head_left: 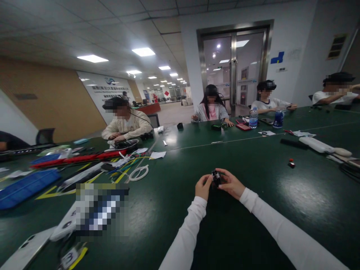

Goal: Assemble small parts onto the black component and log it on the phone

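Observation:
A small black block-like object [216, 178] with lighter, metallic-looking details is held just above the dark green tabletop; its exact kind is too small to make out. My left hand [203, 186] pinches its left side between thumb and fingers. From the right, my right hand [232, 183] grips it too, with the fingers over its top and the thumb low on the near side. Both hands partly cover it. Farther right on the table lies a small black and white piece with a red top [291, 163], apart from my hands.
To the left are a blue tray [26, 187], a white cable coil [138, 173], tangled wires and a white jointed device [66, 225]. Across the table [174, 210] sit several people wearing headsets. Water bottles [253, 118] stand at the far side. A long white tool [316, 144] lies right.

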A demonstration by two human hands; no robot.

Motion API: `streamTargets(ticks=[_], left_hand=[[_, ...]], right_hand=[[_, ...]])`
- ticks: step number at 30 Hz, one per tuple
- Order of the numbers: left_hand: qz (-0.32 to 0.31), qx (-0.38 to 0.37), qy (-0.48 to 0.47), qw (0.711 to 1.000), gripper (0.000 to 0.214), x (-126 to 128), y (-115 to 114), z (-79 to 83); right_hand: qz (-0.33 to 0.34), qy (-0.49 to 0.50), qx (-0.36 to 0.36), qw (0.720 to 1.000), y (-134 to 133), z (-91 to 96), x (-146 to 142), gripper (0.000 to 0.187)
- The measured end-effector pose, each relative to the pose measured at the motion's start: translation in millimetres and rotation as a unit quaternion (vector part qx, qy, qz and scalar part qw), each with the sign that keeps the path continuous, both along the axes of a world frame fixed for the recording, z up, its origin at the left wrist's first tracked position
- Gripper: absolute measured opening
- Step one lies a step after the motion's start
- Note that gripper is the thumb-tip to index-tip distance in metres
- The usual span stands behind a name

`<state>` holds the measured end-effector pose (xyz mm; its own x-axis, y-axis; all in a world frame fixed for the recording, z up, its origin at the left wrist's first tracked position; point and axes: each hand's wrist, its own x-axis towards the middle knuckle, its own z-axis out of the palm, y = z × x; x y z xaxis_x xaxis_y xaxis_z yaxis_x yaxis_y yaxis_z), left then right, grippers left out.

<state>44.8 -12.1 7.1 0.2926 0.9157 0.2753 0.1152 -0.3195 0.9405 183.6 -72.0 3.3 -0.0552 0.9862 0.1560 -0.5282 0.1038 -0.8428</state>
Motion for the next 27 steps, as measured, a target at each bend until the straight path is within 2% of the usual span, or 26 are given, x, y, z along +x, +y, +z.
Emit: streamTargets(ticks=[4,16,21,27], left_hand=[[-0.034,-0.016,0.018,0.999,0.033,1.3,0.9,-4.6],[-0.031,-0.021,-0.020,0.999,0.032,-0.7,-2.7,-0.1],[-0.023,-0.008,-0.011,1.000,0.033,-1.4,-4.4,1.8],[-0.023,0.010,-0.014,1.000,0.031,-0.3,-2.2,-0.6]], right_hand=[[-0.017,-0.011,0.000,1.000,1.6,-3.0,1.0,0.068],[-0.024,-0.059,0.023,0.998,0.7,-3.4,-1.0,0.070],[-0.044,-0.092,0.034,0.994,3.6,-9.8,0.1,0.069],[-0.067,-0.146,0.066,0.985,2.9,-6.1,-1.4,0.064]])
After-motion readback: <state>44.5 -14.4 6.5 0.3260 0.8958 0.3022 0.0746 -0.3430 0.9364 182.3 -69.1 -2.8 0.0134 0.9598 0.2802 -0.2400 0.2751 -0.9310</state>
